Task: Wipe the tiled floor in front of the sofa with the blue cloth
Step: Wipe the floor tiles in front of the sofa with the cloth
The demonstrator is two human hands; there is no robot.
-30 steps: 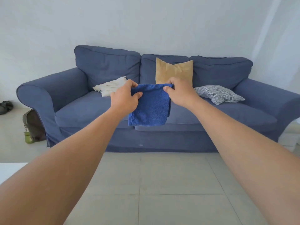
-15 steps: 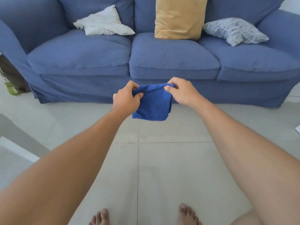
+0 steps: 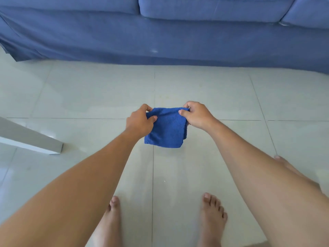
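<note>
A folded blue cloth (image 3: 167, 130) hangs between my two hands above the pale tiled floor (image 3: 99, 93). My left hand (image 3: 139, 120) pinches its upper left corner and my right hand (image 3: 196, 114) pinches its upper right corner. The cloth's lower edge hangs free; whether it touches the tiles I cannot tell. The blue sofa (image 3: 160, 36) fills the top of the view, with only its front skirt and seat cushion edges showing.
My two bare feet (image 3: 211, 218) stand on the tiles at the bottom of the view. A white furniture leg or panel (image 3: 30, 139) juts in from the left edge. Grout lines cross under the cloth.
The view has tipped down and closer to the floor. Both hands have lowered the cloth from sofa-front height to just above the tiles, keeping the same grip.
</note>
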